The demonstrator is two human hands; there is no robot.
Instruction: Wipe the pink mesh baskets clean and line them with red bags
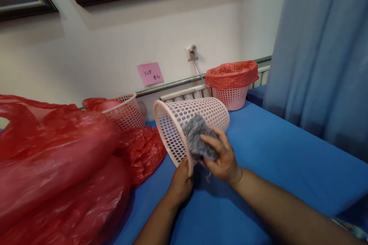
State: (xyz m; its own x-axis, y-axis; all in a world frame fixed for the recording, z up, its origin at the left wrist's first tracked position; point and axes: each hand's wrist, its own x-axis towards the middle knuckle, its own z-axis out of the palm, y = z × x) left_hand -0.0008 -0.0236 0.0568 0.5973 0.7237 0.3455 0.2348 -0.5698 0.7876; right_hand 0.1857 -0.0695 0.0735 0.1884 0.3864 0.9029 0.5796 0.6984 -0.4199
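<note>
A pale pink perforated wastebasket [201, 109] lies on its side on the blue table surface, its open mouth turned toward the left. My left hand [181, 182] is closed on the lower edge of its rim; some of the fingers are hidden behind the plastic. In my right hand [225, 157] is a grey fuzzy cloth [198, 134], bunched up and pressed against the outside of the basket near the rim. The fingers of that hand are wrapped over the cloth.
Large red plastic bags [66, 168] are heaped on the left, beside another pink basket [126, 113]. A basket lined with a red bag [232, 76] stands at the back right. Behind are a wall socket [191, 53], a pink note [150, 73] and a blue curtain [322, 53].
</note>
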